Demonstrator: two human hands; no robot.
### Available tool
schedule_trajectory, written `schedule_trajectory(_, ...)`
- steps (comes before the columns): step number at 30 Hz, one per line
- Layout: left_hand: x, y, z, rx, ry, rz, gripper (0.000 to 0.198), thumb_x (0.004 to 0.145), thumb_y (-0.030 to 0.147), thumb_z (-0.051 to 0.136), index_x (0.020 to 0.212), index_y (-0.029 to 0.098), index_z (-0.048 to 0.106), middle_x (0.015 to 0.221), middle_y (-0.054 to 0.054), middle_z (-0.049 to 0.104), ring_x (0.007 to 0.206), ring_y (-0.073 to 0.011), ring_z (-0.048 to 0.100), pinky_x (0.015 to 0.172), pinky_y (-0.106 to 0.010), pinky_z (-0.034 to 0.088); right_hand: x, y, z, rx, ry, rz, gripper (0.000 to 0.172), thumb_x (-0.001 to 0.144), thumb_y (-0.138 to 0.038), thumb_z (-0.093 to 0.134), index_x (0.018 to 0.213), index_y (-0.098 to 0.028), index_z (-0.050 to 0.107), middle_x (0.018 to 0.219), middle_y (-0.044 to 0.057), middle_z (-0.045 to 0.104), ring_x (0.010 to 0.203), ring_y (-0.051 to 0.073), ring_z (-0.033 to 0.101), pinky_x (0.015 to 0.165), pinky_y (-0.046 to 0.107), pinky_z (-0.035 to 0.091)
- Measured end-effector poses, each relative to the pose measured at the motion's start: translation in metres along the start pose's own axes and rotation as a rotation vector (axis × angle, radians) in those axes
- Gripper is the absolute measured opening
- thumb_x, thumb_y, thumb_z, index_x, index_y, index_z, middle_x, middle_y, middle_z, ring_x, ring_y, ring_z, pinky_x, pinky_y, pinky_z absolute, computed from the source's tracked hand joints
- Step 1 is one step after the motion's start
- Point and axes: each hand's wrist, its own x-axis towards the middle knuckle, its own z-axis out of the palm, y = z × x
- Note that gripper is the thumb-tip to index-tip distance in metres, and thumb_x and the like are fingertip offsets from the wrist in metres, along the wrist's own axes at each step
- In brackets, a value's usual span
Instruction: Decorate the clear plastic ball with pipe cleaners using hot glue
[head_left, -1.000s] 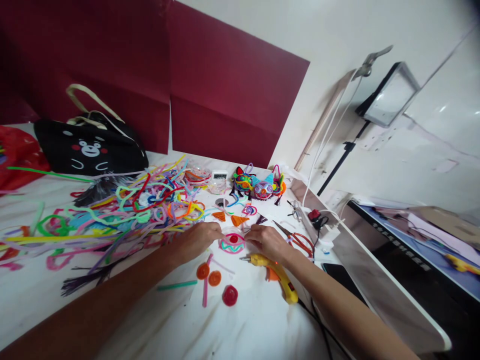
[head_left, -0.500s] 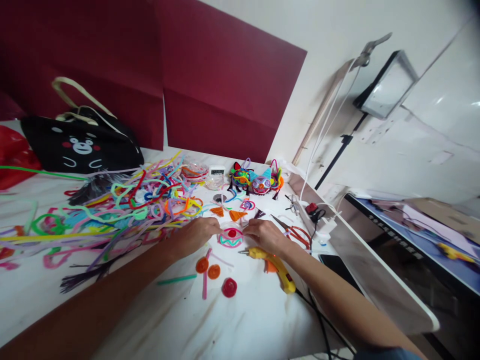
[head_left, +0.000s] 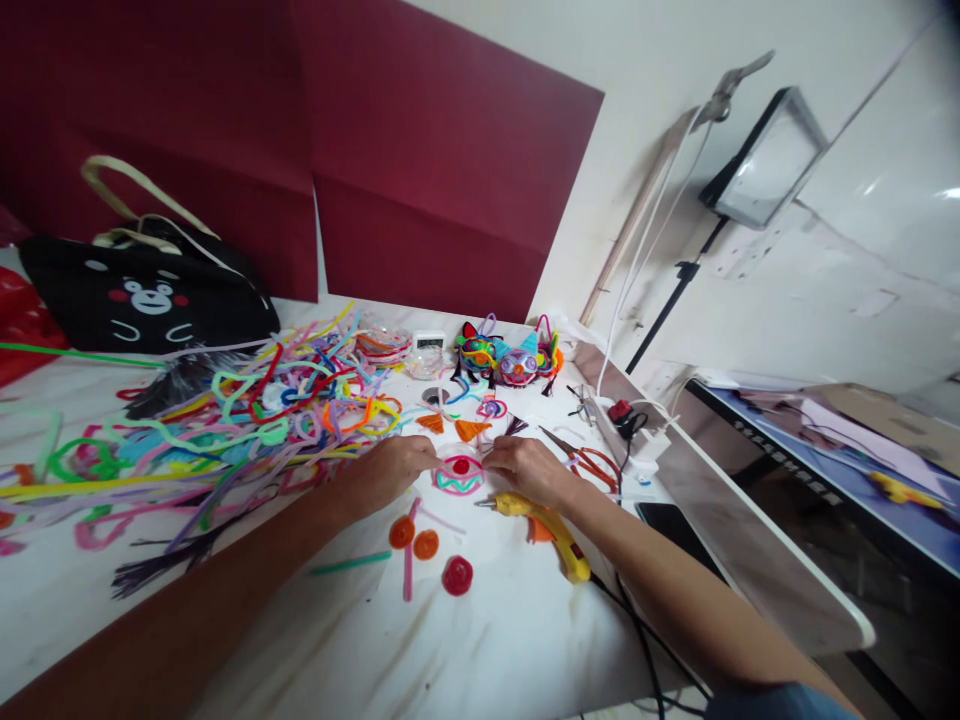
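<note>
Between my two hands is a rounded pipe-cleaner piece (head_left: 459, 488), with a pink outline, a red coil in the middle and a teal zigzag below. My left hand (head_left: 396, 470) pinches at its left edge, and my right hand (head_left: 525, 468) pinches at its right edge; the fingertips are small and partly hidden. Just beyond lie two orange triangles (head_left: 471, 430). Nearer to me are two orange coils (head_left: 427, 545), a red coil (head_left: 457, 576), a pink strip (head_left: 408, 574) and a teal strip (head_left: 351, 564). Below my right wrist rests a yellow hot glue gun (head_left: 551, 530).
A heap of coloured pipe cleaners (head_left: 247, 430) spreads across the left. Several finished colourful face ornaments (head_left: 517, 365) stand at the back. Orange-handled scissors (head_left: 596, 468), a power strip (head_left: 645, 450) and a dark phone (head_left: 675, 535) lie at the right. A black bag (head_left: 150, 300) sits back left.
The view has shifted slightly, so everything sits a little further left. Both hands keep their places at the piece's sides.
</note>
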Motion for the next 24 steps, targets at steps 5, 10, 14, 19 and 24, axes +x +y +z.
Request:
schedule_trajectory(5,-0.001,0.001,-0.002,0.013,-0.013,0.008,0.034,0.087,0.008,0.042,0.096,0.020,0.073,0.089,-0.006,0.067,0.082,-0.0155,0.061,0.075,-0.024,0.049,0.001,-0.001,0.000,-0.010,0.003,0.005,0.024,0.092,-0.008,0.051,0.096,-0.018,0.072,0.091,0.006,0.067,0.084,0.014,0.062,0.072,0.022,0.042)
schedule_trajectory(10,-0.001,-0.003,0.001,0.040,-0.004,0.013,0.035,0.088,0.008,0.041,0.093,0.019,0.073,0.088,-0.006,0.067,0.079,-0.0152,0.061,0.074,-0.024,0.049,0.001,-0.003,-0.003,0.002,-0.007,0.006,0.021,0.094,-0.014,0.052,0.096,-0.018,0.072,0.096,0.007,0.069,0.086,0.015,0.063,0.073,0.022,0.042)
schedule_trajectory(14,-0.002,-0.010,0.008,0.049,0.018,0.028,0.035,0.088,0.008,0.041,0.096,0.020,0.073,0.088,-0.006,0.068,0.079,-0.0147,0.061,0.072,-0.024,0.049,0.001,-0.001,-0.001,-0.005,0.000,0.003,0.022,0.095,-0.016,0.051,0.097,-0.018,0.072,0.094,0.007,0.068,0.086,0.015,0.063,0.073,0.022,0.042)
schedule_trajectory(19,-0.004,-0.016,0.013,0.037,0.039,0.053,0.037,0.087,0.005,0.041,0.096,0.020,0.074,0.092,-0.007,0.070,0.084,-0.0149,0.064,0.075,-0.024,0.051,0.002,0.000,0.000,-0.012,-0.002,0.002,0.021,0.094,-0.014,0.051,0.096,-0.018,0.072,0.093,0.007,0.068,0.085,0.015,0.063,0.073,0.023,0.041)
schedule_trajectory(24,-0.004,-0.018,0.014,0.062,0.036,0.063,0.037,0.088,0.005,0.041,0.098,0.020,0.073,0.093,-0.007,0.070,0.085,-0.0151,0.065,0.076,-0.025,0.051,0.002,0.001,-0.001,0.007,0.015,-0.011,0.021,0.095,-0.015,0.051,0.097,-0.017,0.072,0.097,0.008,0.069,0.086,0.015,0.063,0.073,0.023,0.042)
